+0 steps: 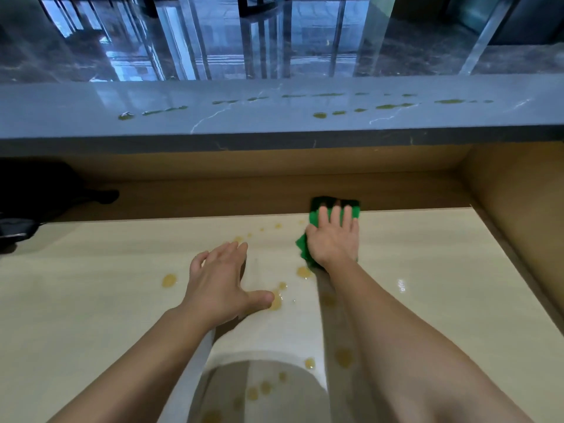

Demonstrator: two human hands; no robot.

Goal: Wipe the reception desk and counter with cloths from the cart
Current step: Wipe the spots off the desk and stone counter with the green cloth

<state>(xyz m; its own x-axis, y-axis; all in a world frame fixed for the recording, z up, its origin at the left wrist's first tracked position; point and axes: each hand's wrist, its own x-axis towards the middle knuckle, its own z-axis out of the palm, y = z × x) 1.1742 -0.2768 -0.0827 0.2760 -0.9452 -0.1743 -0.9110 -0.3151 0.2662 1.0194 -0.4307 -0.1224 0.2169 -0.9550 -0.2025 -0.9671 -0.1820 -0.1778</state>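
Observation:
My right hand (pixel 334 239) lies flat on a green cloth (pixel 317 210) and presses it onto the far edge of the pale desk (pixel 427 270). Cloth shows beyond the fingertips and to the left of the palm. My left hand (pixel 219 279) rests open on the desk, fingers spread, nothing in it. Amber liquid spots (pixel 168 279) dot the desk between and in front of my hands. Above the desk runs the grey marble counter (pixel 91 117), with a row of greenish-yellow smears (pixel 396 106) along its top.
A wooden back panel (pixel 213 193) and a wooden side wall (pixel 518 209) enclose the desk at the far side and right. Dark objects, one of them a black device (pixel 15 230), sit at the far left. A glossy dark floor (pixel 213 35) lies beyond the counter.

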